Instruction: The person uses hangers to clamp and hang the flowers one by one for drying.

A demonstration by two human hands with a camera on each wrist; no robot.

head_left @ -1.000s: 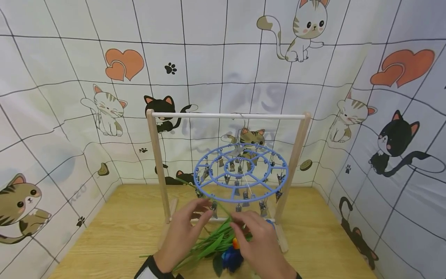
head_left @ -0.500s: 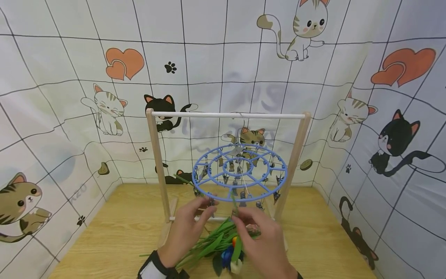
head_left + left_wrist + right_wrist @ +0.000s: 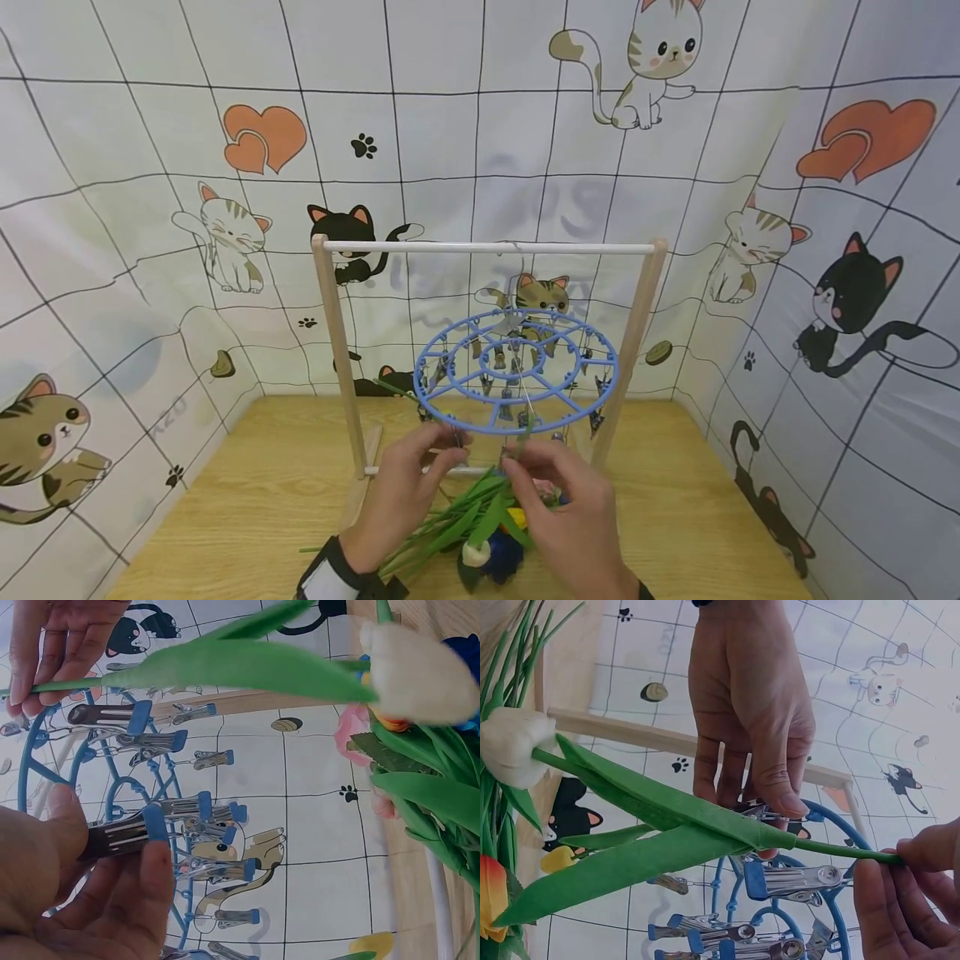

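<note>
Raised white tulip (image 3: 476,552) stem-end up to blue clip hanger (image 3: 516,371) rim. Left hand (image 3: 401,492) pinching a clip (image 3: 124,834) open below rim to admit stem; right hand (image 3: 573,517) pinching stem tip beside it.

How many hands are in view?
2: the left hand pinches a clip on the blue round hanger; the right hand holds a white tulip's stem.

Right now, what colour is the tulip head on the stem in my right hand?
White, or cream. The tulip head shows best in the left wrist view.
</note>
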